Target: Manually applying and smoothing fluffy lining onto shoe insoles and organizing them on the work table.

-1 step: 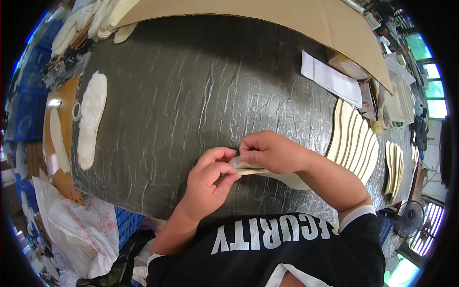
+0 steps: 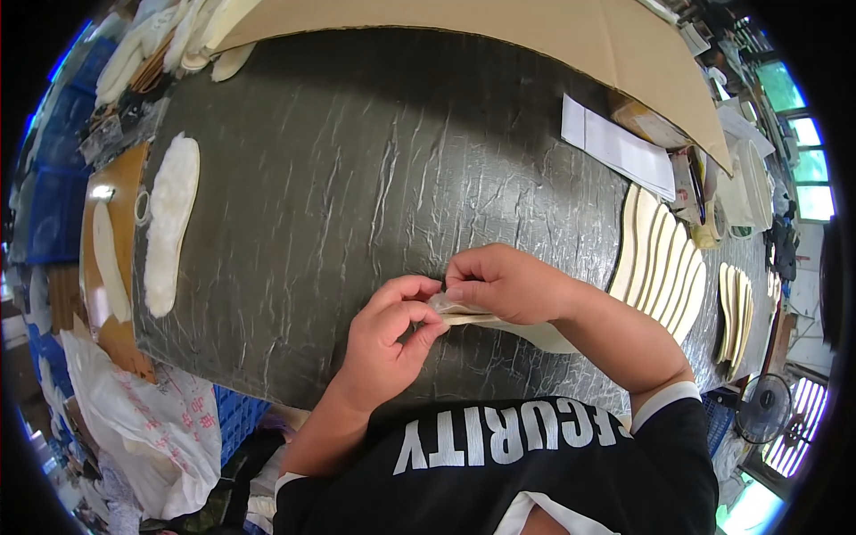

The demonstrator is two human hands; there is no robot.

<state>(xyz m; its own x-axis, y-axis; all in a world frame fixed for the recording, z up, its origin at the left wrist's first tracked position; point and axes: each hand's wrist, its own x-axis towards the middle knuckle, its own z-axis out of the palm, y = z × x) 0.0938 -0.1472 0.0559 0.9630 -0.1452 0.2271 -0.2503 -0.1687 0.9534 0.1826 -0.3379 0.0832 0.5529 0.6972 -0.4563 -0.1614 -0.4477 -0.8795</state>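
Over the near middle of the table, both my hands pinch the end of a cream shoe insole. My left hand has its thumb and fingertips closed on the tip from the left. From the right, my right hand grips the same end, covering part of it. Between the fingertips a pale, thin layer shows at the edge; whether it is lining or film I cannot make out. The insole's other end reaches right, beneath my right forearm.
A fluffy white insole lies at the table's left. Overlapping cream insoles fan out on the right, with a smaller bunch beyond. White paper and a large cardboard sheet border the far side. A plastic bag hangs lower left.
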